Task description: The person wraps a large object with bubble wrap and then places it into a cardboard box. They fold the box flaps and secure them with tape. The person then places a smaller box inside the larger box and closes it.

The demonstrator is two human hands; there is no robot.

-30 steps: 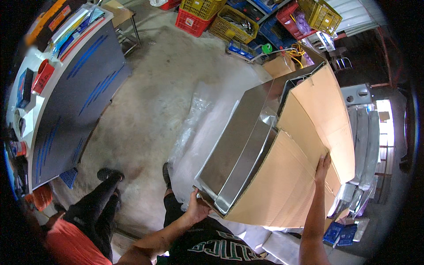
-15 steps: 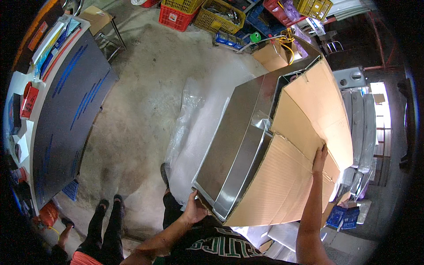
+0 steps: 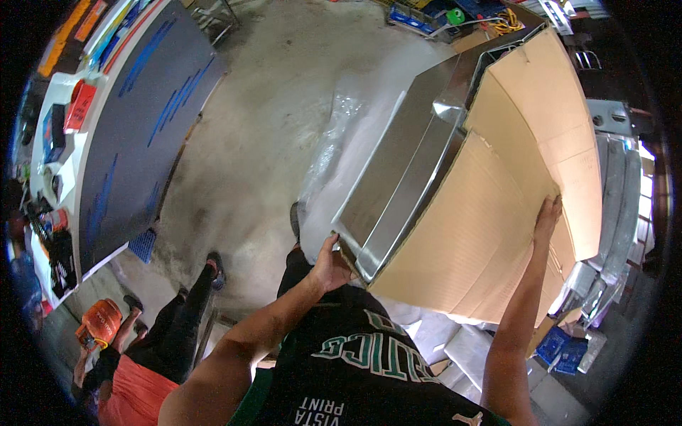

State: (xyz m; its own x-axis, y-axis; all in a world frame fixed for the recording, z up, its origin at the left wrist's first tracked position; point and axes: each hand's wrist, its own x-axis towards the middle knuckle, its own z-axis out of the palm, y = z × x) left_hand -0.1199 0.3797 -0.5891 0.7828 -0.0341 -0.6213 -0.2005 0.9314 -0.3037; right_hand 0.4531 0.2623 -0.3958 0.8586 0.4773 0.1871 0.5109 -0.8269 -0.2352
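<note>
A long brushed-steel cabinet [image 3: 398, 156], with a wide brown cardboard sheet [image 3: 469, 220] over its right side, slants across the space before me. My left hand [image 3: 332, 266] is closed around its near lower corner, the thumb showing on top and the other fingers partly hidden. On the cardboard, beside a fold, rests my right hand [image 3: 547, 216]; its fingers are pressed together at the flap's edge and their tips are hard to see. Clear plastic wrap [image 3: 330, 149] spreads on the floor along the cabinet's left side.
To the left stands a table with a dark, blue-striped side panel [image 3: 142, 142] and clutter along its top. Another person in a red top [image 3: 135, 387] is at the lower left, near an orange container [image 3: 101, 321]. Blue bins [image 3: 561, 349] and wrapped grey panels [image 3: 614, 206] line the right.
The view has shifted, so the cabinet, cardboard and both hands appear higher and farther right. Both hands keep their places on the load. The other person shows more fully, with legs in a different stance.
</note>
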